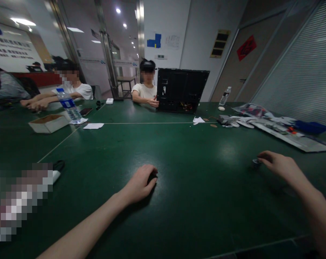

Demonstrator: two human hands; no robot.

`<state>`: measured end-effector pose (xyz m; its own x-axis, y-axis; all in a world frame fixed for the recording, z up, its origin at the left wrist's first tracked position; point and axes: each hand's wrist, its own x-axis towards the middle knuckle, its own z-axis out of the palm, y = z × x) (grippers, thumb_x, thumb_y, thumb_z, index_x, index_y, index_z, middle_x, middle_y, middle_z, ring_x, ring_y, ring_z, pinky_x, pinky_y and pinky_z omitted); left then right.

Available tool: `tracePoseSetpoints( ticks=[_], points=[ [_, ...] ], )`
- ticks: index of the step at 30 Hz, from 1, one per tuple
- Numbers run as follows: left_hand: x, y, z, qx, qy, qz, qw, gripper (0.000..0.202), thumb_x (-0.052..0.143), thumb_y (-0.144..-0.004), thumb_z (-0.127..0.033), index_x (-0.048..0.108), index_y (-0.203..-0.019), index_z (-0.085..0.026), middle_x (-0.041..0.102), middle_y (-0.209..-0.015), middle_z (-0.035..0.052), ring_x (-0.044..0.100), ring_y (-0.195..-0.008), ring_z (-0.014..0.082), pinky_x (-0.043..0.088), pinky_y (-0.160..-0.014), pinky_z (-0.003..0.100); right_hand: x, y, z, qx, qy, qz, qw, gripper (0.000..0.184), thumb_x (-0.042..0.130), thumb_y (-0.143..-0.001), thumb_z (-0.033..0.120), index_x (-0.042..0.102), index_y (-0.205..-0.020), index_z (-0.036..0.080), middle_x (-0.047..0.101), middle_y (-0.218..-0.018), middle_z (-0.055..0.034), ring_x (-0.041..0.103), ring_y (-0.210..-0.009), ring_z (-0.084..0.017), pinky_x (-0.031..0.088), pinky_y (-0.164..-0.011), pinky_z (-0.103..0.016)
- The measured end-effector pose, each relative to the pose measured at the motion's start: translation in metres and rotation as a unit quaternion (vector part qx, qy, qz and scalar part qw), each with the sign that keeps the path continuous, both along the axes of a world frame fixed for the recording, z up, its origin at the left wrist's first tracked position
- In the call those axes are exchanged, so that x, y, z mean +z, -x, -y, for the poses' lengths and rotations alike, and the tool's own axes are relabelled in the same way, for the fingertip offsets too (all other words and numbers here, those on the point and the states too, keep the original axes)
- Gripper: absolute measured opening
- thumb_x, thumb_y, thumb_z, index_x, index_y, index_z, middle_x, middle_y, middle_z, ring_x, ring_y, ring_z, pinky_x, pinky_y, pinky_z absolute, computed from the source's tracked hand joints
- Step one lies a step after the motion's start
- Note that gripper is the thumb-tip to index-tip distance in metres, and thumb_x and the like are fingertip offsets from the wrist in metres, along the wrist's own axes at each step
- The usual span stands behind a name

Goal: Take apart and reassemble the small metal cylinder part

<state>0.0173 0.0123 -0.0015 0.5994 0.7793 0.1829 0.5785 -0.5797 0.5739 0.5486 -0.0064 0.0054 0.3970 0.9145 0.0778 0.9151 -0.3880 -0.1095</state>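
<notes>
Green and faintly glossy, the worktop stretched before you toward a white wall and glass doors. On its far side a co-worker in a pale shirt had a hand at the edge of a large black panel that stood up on the surface. To your left, a blue-labelled bottle stood near a shallow box; to your right, beyond your arm, a blue tray sat among a spread of loose odds and ends. Your right hand reached well out to that side, its fingertips narrowed on a small dark object at or just above the worktop; you could not tell whether it bore weight there. Your left hand rested nearer the middle, loosely curled, thumb a little apart from the fingers, with nothing visible in it. The object looked light and probably stiff, perhaps smooth enough to slip, though its material was too small to judge. A gentle pinch across its sides, with thumb and forefinger opposed, seemed the surest hold.
</notes>
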Motion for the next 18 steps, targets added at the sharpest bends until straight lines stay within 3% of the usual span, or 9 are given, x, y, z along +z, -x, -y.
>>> tracePoseSetpoints(
  ticks=[11, 18],
  points=[
    [-0.001, -0.003, -0.001, -0.003, -0.012, 0.001, 1.000, 0.016, 0.050, -0.085, -0.019, 0.055, -0.100, -0.018, 0.060, -0.097, 0.0064, 0.055, -0.091, 0.0211, 0.046, -0.084, 0.036, -0.012, -0.021, -0.004, -0.008, -0.005, -0.008, 1.000, 0.026, 0.049, -0.082, 0.032, 0.059, -0.101, 0.018, 0.065, -0.105, -0.0114, 0.061, -0.089, -0.025, 0.041, -0.074, -0.032],
    [0.001, -0.005, -0.001, -0.007, -0.004, -0.003, 1.000, 0.016, 0.049, -0.086, -0.019, 0.055, -0.100, -0.018, 0.060, -0.099, 0.0069, 0.054, -0.094, 0.0218, 0.046, -0.086, 0.037, -0.011, -0.027, -0.008, -0.023, -0.004, -0.030, 0.999, 0.031, 0.055, -0.076, 0.039, 0.061, -0.098, 0.017, 0.066, -0.102, -0.0102, 0.062, -0.089, -0.025, 0.044, -0.073, -0.031]
  ],
)
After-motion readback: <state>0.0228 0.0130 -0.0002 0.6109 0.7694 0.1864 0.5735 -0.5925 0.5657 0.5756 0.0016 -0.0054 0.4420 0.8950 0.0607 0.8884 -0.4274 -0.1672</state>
